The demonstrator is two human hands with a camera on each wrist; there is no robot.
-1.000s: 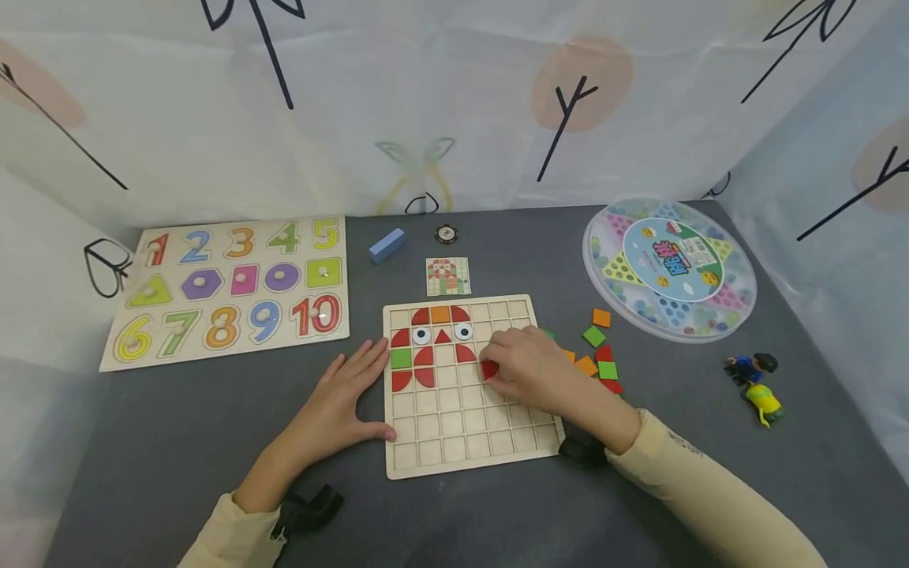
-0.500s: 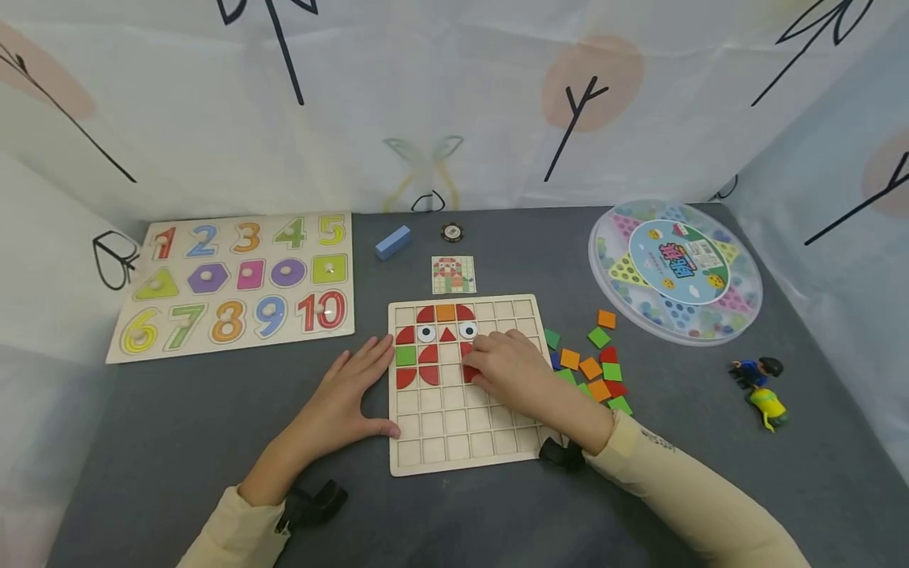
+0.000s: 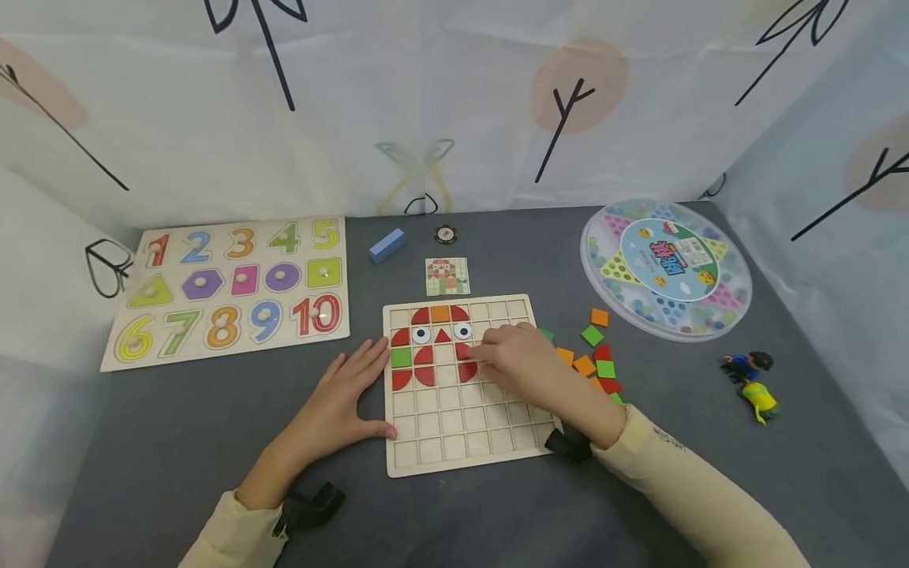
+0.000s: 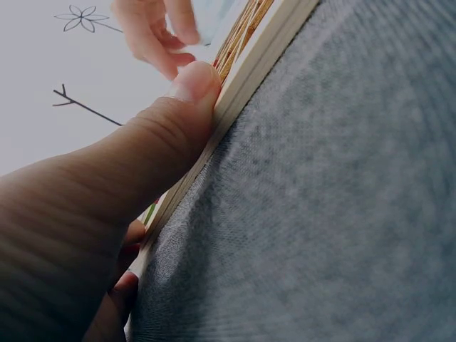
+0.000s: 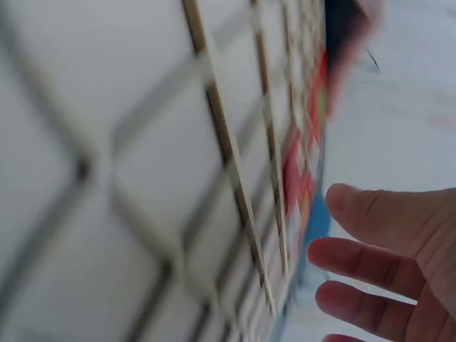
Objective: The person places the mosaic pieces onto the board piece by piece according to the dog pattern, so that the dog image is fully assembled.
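Observation:
A wooden grid board (image 3: 426, 454) lies on the grey table. Red curved pieces, an orange square, a green square and two eye tiles fill several upper-left cells. My left hand (image 3: 341, 406) rests along the board's left edge, fingers extended and thumb (image 4: 192, 85) touching the rim. Over the middle of the grid is my right hand (image 3: 521, 363), its fingertips close to a red curved piece (image 3: 466, 371) lying in a cell. The right wrist view shows that hand's thumb (image 5: 356, 203) and fingers apart, with nothing seen between them.
Loose orange, green and red pieces (image 3: 585, 365) lie right of the board. A small pattern card (image 3: 447, 276), blue block (image 3: 387, 245) and round token (image 3: 445, 234) sit behind it. A number puzzle (image 3: 227, 296) is left; a round game box (image 3: 667, 268) and two figures (image 3: 758, 401) are right.
My right hand carried a red curved piece leftward into a cell below another red piece, then let go and drew back slightly right. The left hand stays at the board's edge.

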